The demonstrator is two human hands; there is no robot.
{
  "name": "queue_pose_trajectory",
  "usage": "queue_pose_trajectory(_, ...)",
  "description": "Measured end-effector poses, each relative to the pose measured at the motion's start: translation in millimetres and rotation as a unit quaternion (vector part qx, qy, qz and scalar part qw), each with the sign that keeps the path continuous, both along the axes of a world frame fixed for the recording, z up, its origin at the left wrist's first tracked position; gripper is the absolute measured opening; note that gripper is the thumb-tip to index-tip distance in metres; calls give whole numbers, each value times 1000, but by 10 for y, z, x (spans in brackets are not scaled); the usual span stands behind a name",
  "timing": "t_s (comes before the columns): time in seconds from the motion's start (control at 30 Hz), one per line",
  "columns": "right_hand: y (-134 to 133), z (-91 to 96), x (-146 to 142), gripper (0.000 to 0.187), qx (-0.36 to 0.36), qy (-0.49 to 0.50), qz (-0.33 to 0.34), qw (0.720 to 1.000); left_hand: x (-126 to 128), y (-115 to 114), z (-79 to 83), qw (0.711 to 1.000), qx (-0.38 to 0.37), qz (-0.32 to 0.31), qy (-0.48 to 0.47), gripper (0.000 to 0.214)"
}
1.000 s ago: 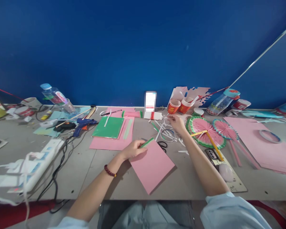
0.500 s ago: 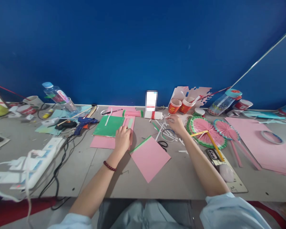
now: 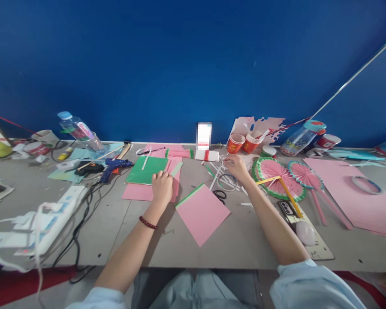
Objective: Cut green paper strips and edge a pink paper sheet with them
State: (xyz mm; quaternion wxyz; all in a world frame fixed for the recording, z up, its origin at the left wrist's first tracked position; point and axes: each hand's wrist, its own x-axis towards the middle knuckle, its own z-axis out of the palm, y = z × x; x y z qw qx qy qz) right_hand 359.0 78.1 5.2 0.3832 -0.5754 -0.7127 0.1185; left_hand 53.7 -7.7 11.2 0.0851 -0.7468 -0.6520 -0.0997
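Note:
My left hand (image 3: 162,185) rests with curled fingers at the right edge of the green sheets (image 3: 144,171), over the pink paper (image 3: 176,182) beneath them. What its fingertips hold, if anything, is hidden. Farther right, my right hand (image 3: 237,167) has its fingers drawn together among white paper strips (image 3: 216,177) and beside a tape roll (image 3: 227,182); I cannot make out what is in them. Between my arms a pink square sheet (image 3: 202,216) with a green strip along one edge lies turned on its corner. Black scissors (image 3: 220,196) lie partly under it.
Red paper cups (image 3: 236,143) stand behind my right hand. To the right are watermelon-pattern paper fans (image 3: 275,178), a phone (image 3: 286,209) and large pink sheets (image 3: 360,201). At left lie a blue glue gun (image 3: 114,168), a power strip (image 3: 59,221) and loose cables.
My left hand has shifted slightly left from the pink paper toward the green sheets, uncovering more of the pale green strip. My right hand has hardly moved.

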Motion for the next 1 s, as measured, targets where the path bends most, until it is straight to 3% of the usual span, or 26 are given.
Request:
queue_pose_trajectory(0.23, -35, 64, -4, 20, -27, 6, -6, 1000, 7, 27, -46, 998, 18, -15, -54, 38)
queue_pose_trajectory(0.5, -135, 196, 3, 22, -47, 13, -7, 999, -14, 67, -95, 997, 31, -19, -70, 27)
queue_pose_trajectory(0.77, -367, 304, 12, 20, -46, 3, 22, 999, -28, 96, -135, 997, 58, -24, -49, 27)
queue_pose_trajectory(1.0, -740, 266, -35, 21, -88, -61, -9, 994, -34, 86, -131, 991, 93, -51, -83, 32)
